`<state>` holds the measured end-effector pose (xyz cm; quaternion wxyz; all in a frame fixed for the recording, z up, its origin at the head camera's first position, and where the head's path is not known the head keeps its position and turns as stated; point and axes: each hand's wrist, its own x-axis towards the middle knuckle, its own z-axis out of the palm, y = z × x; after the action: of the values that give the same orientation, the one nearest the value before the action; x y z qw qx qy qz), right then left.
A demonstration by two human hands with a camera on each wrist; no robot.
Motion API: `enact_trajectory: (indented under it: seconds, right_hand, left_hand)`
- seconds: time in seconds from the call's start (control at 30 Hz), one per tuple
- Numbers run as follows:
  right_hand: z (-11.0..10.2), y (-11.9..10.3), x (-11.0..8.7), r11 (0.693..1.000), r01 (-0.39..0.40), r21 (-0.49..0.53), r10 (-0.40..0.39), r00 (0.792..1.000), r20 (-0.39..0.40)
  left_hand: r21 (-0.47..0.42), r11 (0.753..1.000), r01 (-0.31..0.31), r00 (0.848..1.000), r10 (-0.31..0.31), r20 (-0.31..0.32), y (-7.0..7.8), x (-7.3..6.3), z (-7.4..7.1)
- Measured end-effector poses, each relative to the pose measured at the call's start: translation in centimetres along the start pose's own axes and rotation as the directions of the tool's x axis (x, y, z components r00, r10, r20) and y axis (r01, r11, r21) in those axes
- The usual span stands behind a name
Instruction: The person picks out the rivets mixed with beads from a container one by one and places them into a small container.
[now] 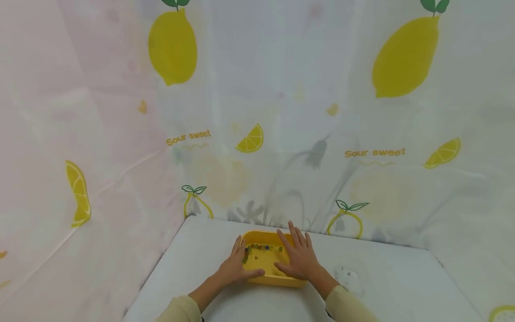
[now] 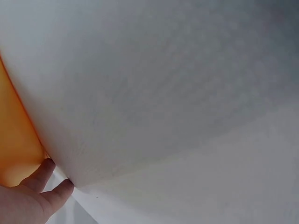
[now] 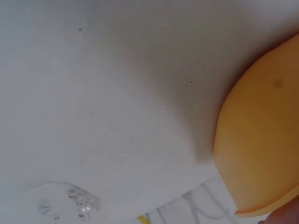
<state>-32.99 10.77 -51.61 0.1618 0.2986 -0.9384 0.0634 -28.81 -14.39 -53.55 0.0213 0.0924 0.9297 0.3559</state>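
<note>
A yellow tray stands on the white table in the head view. Inside it, several coloured glass marbles line the far wall and bend round the left corner. A tiny dark mark shows on its floor. My left hand lies along the tray's left side, thumb reaching over the front rim. In the left wrist view, its extended fingers are low beside the tray's outer wall. My right hand spreads over the tray's right side, fingers straight, hiding that rim. The right wrist view shows mostly the tray's outside.
A clear round dish lies on the white table right of the tray, also at the lower left of the right wrist view. A lemon-printed sheet hangs directly behind the table and along its left side.
</note>
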Motion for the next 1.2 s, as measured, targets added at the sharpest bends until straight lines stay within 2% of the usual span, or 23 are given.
enact_trajectory:
  seconds: [0.1, 0.33, 0.7, 0.9, 1.03, 1.2]
  right_hand:
    - [0.3, -0.2, 0.2, 1.0, 0.022, 0.002, -0.022, 1.0, -0.012]
    - [0.9, -0.4, 1.4, 0.999, 0.046, -0.019, -0.046, 0.999, 0.019]
    - [2.1, -0.8, 1.6, 0.994, 0.109, 0.027, -0.108, 0.994, -0.021]
    - [2.6, -1.2, 1.8, 0.989, 0.147, -0.012, -0.147, 0.987, -0.07]
    - [2.6, -1.3, 2.2, 0.988, 0.147, -0.037, -0.149, 0.988, -0.048]
    - [2.4, -1.7, 2.6, 0.988, 0.153, -0.013, -0.153, 0.988, -0.011]
  left_hand:
    - [0.009, 1.0, 0.008, 1.0, -0.008, 0.0, 0.1, 0.0, 0.0]
    - [0.016, 1.0, 0.016, 1.0, -0.016, -0.017, 0.0, 0.4, -0.2]
    - [-0.028, 1.0, -0.006, 1.0, 0.006, -0.011, 0.2, 0.2, -0.1]
    - [-0.014, 1.0, -0.006, 1.0, 0.006, -0.013, 0.0, 0.1, 0.0]
    - [-0.012, 1.0, -0.008, 1.0, 0.008, -0.02, 0.0, 0.2, -0.1]
    - [-0.016, 1.0, -0.005, 1.0, 0.005, -0.026, 0.0, 0.2, -0.1]
